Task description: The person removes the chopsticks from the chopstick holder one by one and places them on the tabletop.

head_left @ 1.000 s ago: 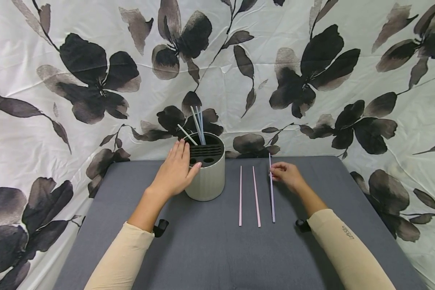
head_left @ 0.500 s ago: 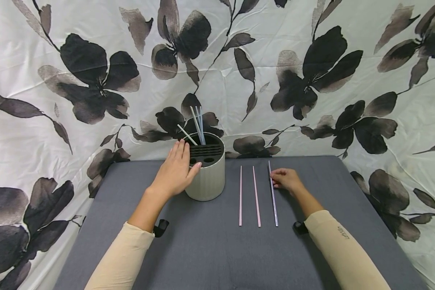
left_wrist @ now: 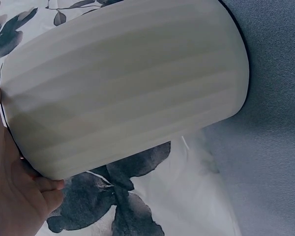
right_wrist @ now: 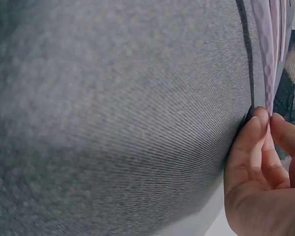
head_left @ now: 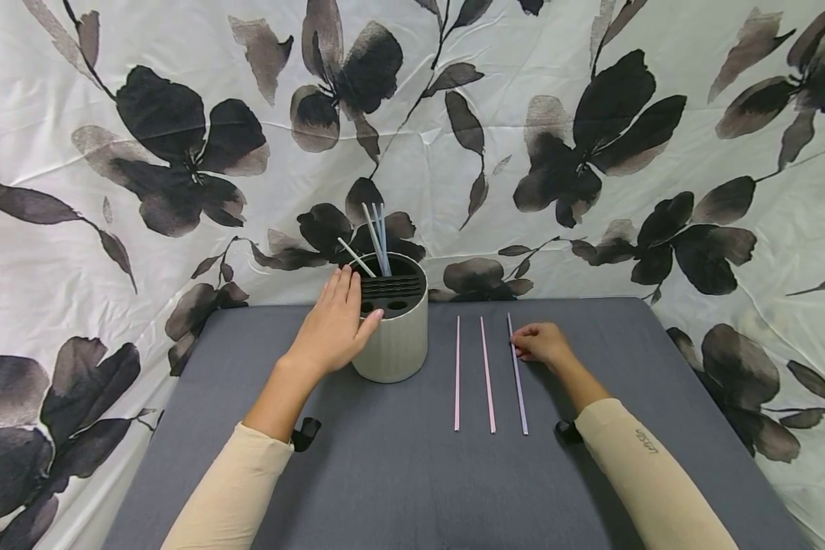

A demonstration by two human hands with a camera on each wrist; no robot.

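Observation:
A ribbed off-white round holder (head_left: 399, 347) with a black slotted top stands on the grey table (head_left: 385, 473). Several pale straws (head_left: 375, 233) lean in it. My left hand (head_left: 349, 304) rests flat against its left side, fingers straight; the left wrist view shows the holder's wall (left_wrist: 123, 83) beside my palm (left_wrist: 10, 196). Three straws lie side by side to the right: two pink ones (head_left: 457, 374) (head_left: 486, 374) and a lilac straw (head_left: 518, 378). My right hand (head_left: 522, 341) pinches the lilac straw (right_wrist: 263, 54) near its far end, thumb and fingertips (right_wrist: 250, 142) closed on it.
A white cloth with a dark flower print (head_left: 591, 153) hangs behind and round the table. The table's far edge runs just behind the holder. Bare grey surface lies in front of the straws and holder.
My right hand drew the lilac straw a little toward me and lowered it flat beside the two pink straws. The left hand and the holder stayed still.

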